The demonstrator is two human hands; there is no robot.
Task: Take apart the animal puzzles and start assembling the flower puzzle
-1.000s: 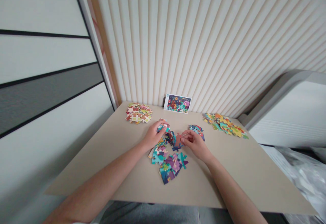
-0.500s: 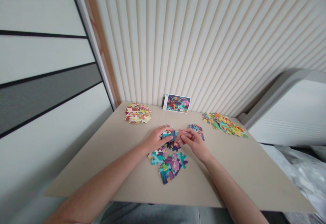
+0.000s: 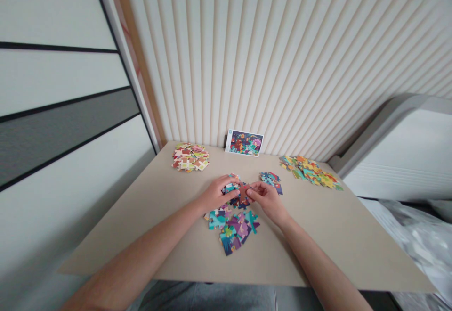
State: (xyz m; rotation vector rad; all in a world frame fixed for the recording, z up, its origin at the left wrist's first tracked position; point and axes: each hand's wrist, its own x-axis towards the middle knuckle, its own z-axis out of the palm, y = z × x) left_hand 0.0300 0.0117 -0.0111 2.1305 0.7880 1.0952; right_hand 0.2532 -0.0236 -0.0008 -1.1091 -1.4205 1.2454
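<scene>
Near the middle of the table, my left hand (image 3: pixel 216 195) is curled around several blue and white puzzle pieces (image 3: pixel 231 187). My right hand (image 3: pixel 265 198) pinches a reddish-brown puzzle piece (image 3: pixel 243 193) between thumb and fingers, close to the left fingertips. Dark pieces lie beneath the two hands, partly hidden by them. Just in front, a loose heap of purple, teal and green pieces (image 3: pixel 240 226) rests on the table. A small group of blue and red pieces (image 3: pixel 271 181) lies behind my right hand.
A picture card (image 3: pixel 244 143) leans upright at the back of the beige table (image 3: pixel 169 249), before the ribbed wall. Red and cream pieces (image 3: pixel 190 157) are piled at the back left, yellow and orange pieces (image 3: pixel 312 172) at the back right. Clear plastic (image 3: pixel 416 235) lies beyond the right edge.
My right hand has shifted slightly left and tilted the reddish-brown piece downward. A blue piece between the hands no longer shows there. My left hand has barely moved.
</scene>
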